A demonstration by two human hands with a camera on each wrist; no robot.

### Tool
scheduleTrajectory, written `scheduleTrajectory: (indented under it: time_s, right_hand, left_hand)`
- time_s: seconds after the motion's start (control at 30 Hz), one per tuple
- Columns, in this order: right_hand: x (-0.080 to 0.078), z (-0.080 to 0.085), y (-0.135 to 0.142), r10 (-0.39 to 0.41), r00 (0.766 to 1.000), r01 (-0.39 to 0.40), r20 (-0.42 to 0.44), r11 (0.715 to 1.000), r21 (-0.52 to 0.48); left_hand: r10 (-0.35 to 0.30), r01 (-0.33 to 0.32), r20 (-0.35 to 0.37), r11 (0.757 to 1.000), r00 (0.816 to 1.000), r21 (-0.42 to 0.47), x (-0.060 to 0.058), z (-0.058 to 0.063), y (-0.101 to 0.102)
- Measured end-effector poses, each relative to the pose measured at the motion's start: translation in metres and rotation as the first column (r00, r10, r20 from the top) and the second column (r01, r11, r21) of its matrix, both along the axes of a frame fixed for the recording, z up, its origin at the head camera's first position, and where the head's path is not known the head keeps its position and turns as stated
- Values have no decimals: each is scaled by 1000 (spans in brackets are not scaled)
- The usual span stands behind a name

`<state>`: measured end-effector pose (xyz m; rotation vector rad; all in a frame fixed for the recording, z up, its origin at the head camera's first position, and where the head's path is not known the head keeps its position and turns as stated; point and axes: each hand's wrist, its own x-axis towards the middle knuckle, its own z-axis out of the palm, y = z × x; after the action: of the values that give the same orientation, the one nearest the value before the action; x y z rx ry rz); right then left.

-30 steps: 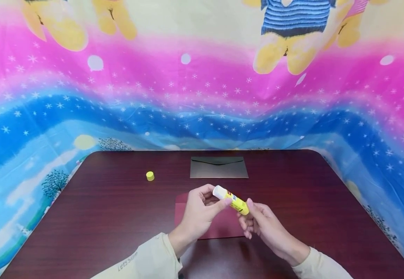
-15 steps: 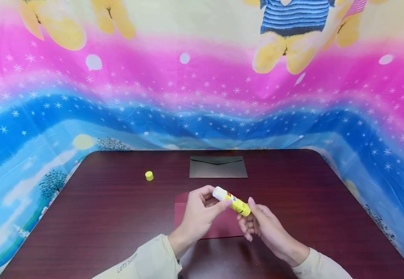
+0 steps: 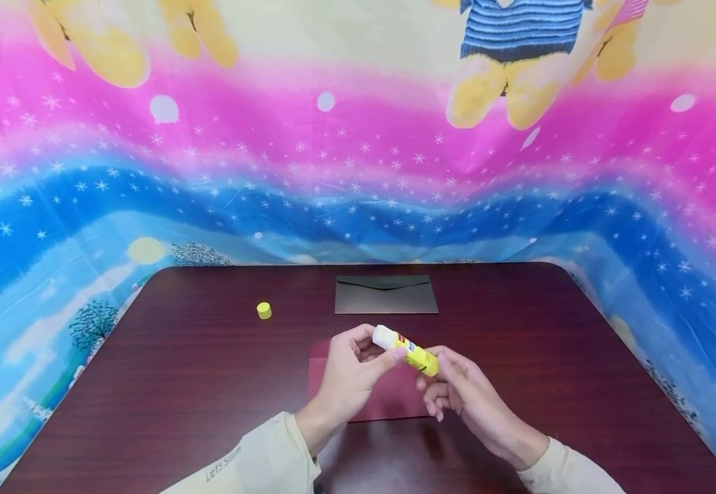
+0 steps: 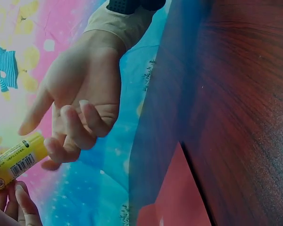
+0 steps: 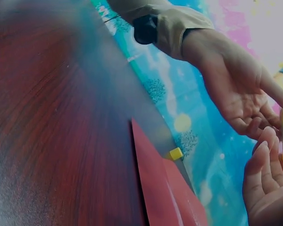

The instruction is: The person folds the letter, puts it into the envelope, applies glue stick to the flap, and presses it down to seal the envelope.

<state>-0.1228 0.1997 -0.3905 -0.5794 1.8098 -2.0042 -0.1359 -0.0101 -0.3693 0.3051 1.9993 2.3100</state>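
A yellow glue stick [image 3: 418, 358] with a white upper end is held in the air, tilted, its white end up and to the left. My left hand [image 3: 348, 377] grips it near the white end between thumb and fingers. At the yellow base, my right hand [image 3: 475, 394] pinches it with thumb and forefinger, the other fingers loosely curled. The left wrist view shows a barcode on the barrel of the glue stick [image 4: 20, 162]. Under both hands lies a red envelope [image 3: 388, 398], partly covered by them. The glue stick's yellow cap [image 3: 263, 311] stands apart, toward the back left.
A dark grey-brown envelope [image 3: 386, 300] with a pointed flap lies near the far edge of the dark wooden table [image 3: 178, 384]. Behind the table hangs a colourful printed cloth [image 3: 358, 185].
The right hand's thumb and fingers have shifted around the base of the glue stick. The glue stick has moved slightly up and left. The envelopes and cap stay put.
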Motion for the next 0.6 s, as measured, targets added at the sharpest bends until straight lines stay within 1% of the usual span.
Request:
scheduleTrajectory:
  time_s: [0.1,0.17,0.23,0.33,0.47,0.53,0.6]
  right_hand:
    - [0,0,0,3,1000,-3,-19,1000,20]
    - [-1,-1,1,32,999,-32,2,999,30]
    - [-1,0,2,64,997,-65,53,998,18]
    - [-3,0,2,111,983,-105,145,993,-51]
    - [-3,1,1,185,955,-145,232,973,-181]
    - [-3,2,0,199,944,-142,264,965,-222]
    - [-4,2,-1,188,939,-121,290,965,-233]
  left_hand:
    - [-12,12,1,1000,1000,-2,1,1,-1]
    - [-27,27,-3,1000,1000,-4,2,1,0]
    - [-36,36,-11,999,999,-9,3,1,0]
    - [-51,50,-35,999,998,-19,4,1,1]
    - [-107,105,-68,994,992,-44,4,-2,1]
    - [-137,132,-80,989,987,-60,4,-4,1]
    - [-162,155,-80,984,984,-84,4,-6,-1]
